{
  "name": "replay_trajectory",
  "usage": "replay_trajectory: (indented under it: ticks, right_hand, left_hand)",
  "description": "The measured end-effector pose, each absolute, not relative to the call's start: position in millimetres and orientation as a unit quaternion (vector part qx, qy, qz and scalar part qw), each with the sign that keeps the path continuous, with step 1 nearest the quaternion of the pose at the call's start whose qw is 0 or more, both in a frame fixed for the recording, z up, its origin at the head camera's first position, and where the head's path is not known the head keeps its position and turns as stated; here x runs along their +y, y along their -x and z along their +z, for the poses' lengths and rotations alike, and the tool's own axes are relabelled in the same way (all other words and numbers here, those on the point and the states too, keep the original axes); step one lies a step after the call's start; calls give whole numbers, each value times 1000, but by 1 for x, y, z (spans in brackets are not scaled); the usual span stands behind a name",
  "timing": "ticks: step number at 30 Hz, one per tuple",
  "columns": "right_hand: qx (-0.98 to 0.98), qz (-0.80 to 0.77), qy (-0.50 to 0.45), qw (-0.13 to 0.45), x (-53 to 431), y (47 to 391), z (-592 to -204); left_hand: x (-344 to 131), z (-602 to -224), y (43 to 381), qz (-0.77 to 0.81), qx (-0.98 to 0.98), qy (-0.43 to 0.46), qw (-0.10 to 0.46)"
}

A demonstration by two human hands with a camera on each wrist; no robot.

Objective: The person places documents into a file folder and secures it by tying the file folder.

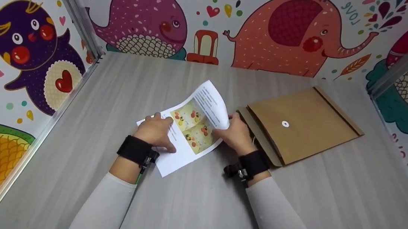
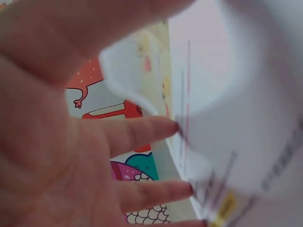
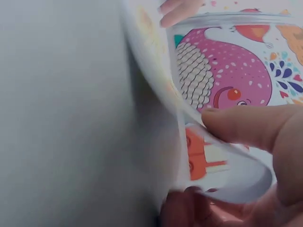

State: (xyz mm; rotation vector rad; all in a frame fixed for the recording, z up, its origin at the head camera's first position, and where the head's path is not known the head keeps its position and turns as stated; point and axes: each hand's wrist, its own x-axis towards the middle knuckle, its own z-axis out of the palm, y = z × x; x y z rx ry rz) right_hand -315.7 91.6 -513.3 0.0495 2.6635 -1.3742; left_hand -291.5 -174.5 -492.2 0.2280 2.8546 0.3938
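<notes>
A white printed sheet of paper, with a yellow picture block and lines of text, lies on the table. My left hand rests on its left part with the fingers spread; in the left wrist view its straight fingertips touch the paper. Along the right edge, my right hand pinches the sheet between thumb and fingers. The far right corner of the sheet curls up and over. In the right wrist view the thumb presses on the bent paper, with the fingers below it.
A brown paper envelope with a round white button lies right of the sheet, its flap side close beside my right hand. Panels with cartoon animals wall the grey table at the back and both sides.
</notes>
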Motion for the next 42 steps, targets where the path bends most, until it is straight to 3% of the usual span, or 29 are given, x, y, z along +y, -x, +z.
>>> replay_trajectory:
  ticks: [7, 12, 22, 28, 37, 42]
  right_hand:
    - [785, -616, -15, 59, 79, 316, -516]
    - [703, -703, 4, 112, 72, 313, -523]
    - [741, -662, -10, 112, 69, 309, -524]
    - [703, -698, 52, 124, 93, 313, -508]
    - [701, -650, 195, 218, 130, 312, -481]
    - [707, -588, 252, 301, 132, 310, -480]
  left_hand:
    - [-173, -489, 292, 122, 983, -70, 117]
    - [-174, -489, 292, 109, 984, -70, 121]
    - [-165, -482, 288, 149, 979, -84, 114]
    - [-156, -461, 279, 196, 974, -105, 36]
    - [-155, -443, 275, 210, 958, -151, -121]
    - [-163, -452, 284, 177, 967, -136, -123]
